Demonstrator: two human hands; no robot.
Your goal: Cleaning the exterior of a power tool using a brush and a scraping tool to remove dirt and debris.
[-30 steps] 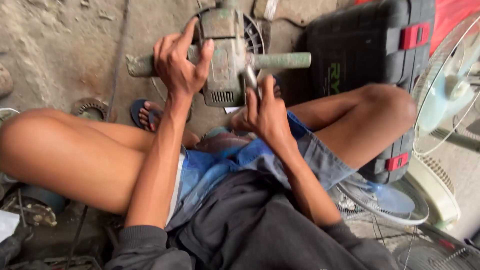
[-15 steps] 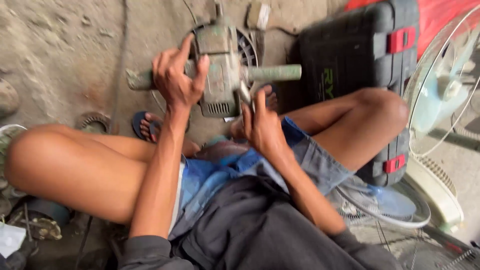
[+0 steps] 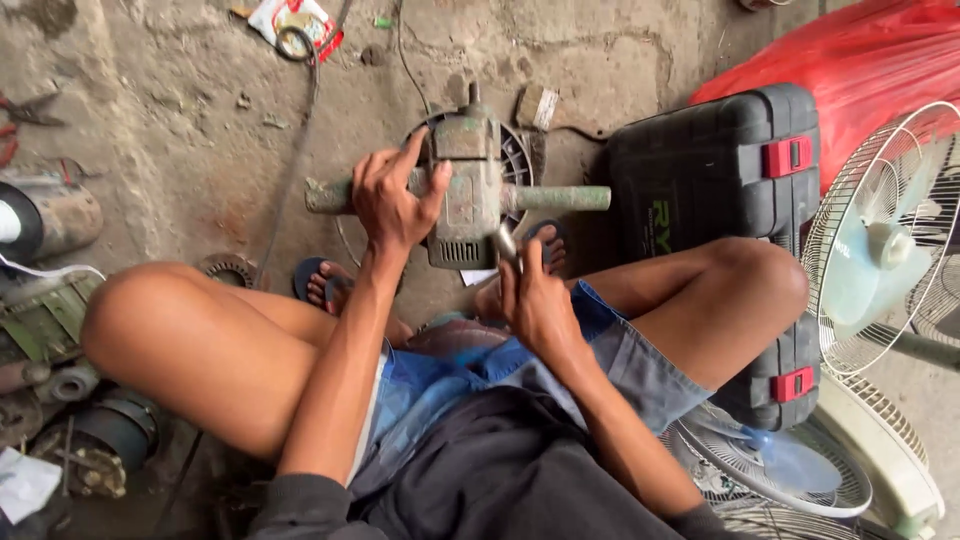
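A bare, stained concrete floor (image 3: 180, 150) is seen from above, with a person seated on it, knees spread wide and bare legs folded. Nearest the camera, a dark shirt and blue denim shorts (image 3: 480, 380) fill the lower middle. To the right, a detached fan grille (image 3: 770, 470) lies beside the right knee, and a standing fan (image 3: 880, 240) with pale blue blades is set at the right edge. At the lower left, rusty motor parts (image 3: 90, 440) are heaped on the floor.

Between the knees, the right hand (image 3: 535, 300) is closed around a slim metal tool (image 3: 505, 243), whose tip is pressed against the lower housing of an old green power tool (image 3: 465, 195). Just above, the left hand (image 3: 395, 195) is wrapped over the body of that power tool near its left side handle, fingers curled and thumb laid across the casing. The power tool is held upright above the feet, its two side handles sticking out left and right.

Beyond it, a black plastic tool case (image 3: 720, 170) with red latches stands by the right knee, with a red plastic sheet (image 3: 850, 60) behind. A crumpled wrapper (image 3: 295, 22) lies at the far edge.
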